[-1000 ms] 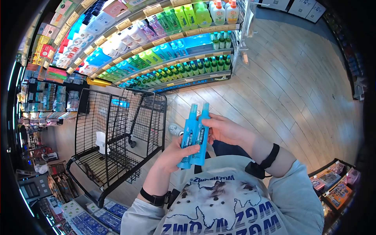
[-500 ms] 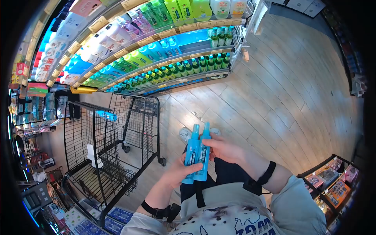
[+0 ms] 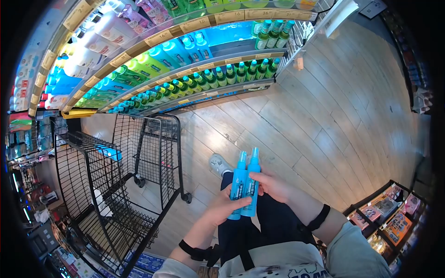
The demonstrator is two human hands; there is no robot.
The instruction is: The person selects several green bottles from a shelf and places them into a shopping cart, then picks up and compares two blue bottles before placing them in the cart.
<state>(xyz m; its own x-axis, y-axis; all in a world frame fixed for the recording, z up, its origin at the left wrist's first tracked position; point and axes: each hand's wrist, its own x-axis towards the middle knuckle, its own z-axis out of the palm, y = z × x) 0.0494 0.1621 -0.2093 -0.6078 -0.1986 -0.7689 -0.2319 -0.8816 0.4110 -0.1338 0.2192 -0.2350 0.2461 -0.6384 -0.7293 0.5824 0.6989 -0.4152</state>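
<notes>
Two slim light-blue spray bottles stand side by side in front of my body, their labelled faces toward me and their nozzles pointing away. My left hand (image 3: 223,205) is closed around the lower part of the left spray bottle (image 3: 238,178), and its thumb reaches across onto the other one. On the right spray bottle (image 3: 253,172), my right hand (image 3: 273,186) is closed with its thumb pressed near the shoulder. The fingers beneath the bottles are mostly hidden.
A black wire shopping cart (image 3: 163,160) stands at my left, with a blue item (image 3: 110,153) in it. Ahead, a shelf (image 3: 222,62) carries rows of green, blue and yellow bottles. A low display rack (image 3: 387,211) is at the lower right. Wood-look floor (image 3: 320,125) lies between them.
Both bottles stay in my hands and have shifted slightly right in view. The shelf looks nearer, the cart sits further left, and one of my shoes shows more clearly.
</notes>
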